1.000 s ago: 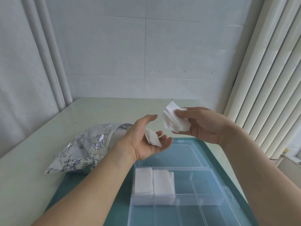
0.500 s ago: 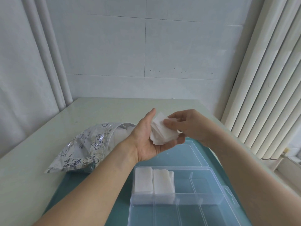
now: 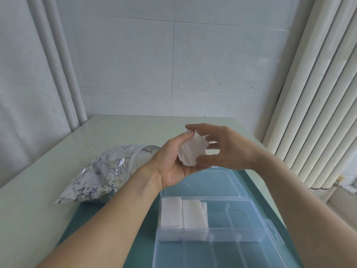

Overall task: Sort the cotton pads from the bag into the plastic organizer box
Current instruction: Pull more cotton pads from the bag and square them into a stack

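White cotton pads [image 3: 193,150] are sitting in a small stack between both hands, up in the air above the far edge of the plastic organizer box [image 3: 257,235]. The left hand [image 3: 173,161] is cupping the stack from below and from the left, with its thumb resting on the top corner. The right hand [image 3: 218,149] is closing round the stack from the right, fingers over the top edge and thumb under the bottom edge. So both hands are gripping the same stack.

Two neat piles of pads [image 3: 182,214] are already lying flat in the box's far left compartment. The held stack is standing tilted, not flat, and it is hanging straight behind and above those piles. I think the stack is being squared up, and next it needs tipping flat and coming down toward the person, into the clear space just right of the two piles. The silver bag [image 3: 108,167] is lying open on the table, left of the left wrist.
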Action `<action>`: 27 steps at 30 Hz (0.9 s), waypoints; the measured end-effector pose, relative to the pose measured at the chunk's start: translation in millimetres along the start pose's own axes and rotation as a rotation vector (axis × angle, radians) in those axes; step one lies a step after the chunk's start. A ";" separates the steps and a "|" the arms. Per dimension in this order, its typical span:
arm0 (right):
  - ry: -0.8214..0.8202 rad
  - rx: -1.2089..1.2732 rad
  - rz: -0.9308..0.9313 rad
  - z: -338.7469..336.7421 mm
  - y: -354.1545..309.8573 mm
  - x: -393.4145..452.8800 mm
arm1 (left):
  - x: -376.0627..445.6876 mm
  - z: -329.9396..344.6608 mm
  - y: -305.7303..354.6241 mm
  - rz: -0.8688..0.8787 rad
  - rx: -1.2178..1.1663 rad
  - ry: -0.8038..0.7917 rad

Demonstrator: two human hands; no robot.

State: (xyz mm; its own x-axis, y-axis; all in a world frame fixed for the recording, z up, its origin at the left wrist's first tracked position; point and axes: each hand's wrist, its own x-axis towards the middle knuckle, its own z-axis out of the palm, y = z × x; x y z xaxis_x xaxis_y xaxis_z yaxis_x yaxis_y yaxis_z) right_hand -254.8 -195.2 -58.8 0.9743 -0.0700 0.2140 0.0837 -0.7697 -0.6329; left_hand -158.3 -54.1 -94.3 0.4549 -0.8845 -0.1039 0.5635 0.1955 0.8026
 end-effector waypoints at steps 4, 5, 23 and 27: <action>0.088 -0.152 0.027 4.7 1.0 2.5 | -0.1 -0.4 -0.2 0.040 -0.064 -0.006; 0.091 -0.161 0.031 5.9 1.5 3.1 | -0.1 0.5 -0.6 0.047 -0.067 -0.003; 0.194 -0.176 -0.078 0.7 -0.7 2.2 | 0.5 -5.2 2.8 0.078 0.092 -0.003; 0.119 -0.190 -0.100 2.6 -2.8 2.6 | 2.1 -5.5 2.8 0.063 0.079 -0.035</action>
State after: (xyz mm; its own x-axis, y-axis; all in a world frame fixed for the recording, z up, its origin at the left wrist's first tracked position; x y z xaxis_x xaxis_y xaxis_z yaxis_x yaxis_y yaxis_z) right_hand -252.0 -191.5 -58.4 0.9306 -0.0531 0.3620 0.1269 -0.8812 -0.4553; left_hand -152.0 -53.1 -95.5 0.4630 -0.8858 -0.0323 0.4773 0.2185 0.8511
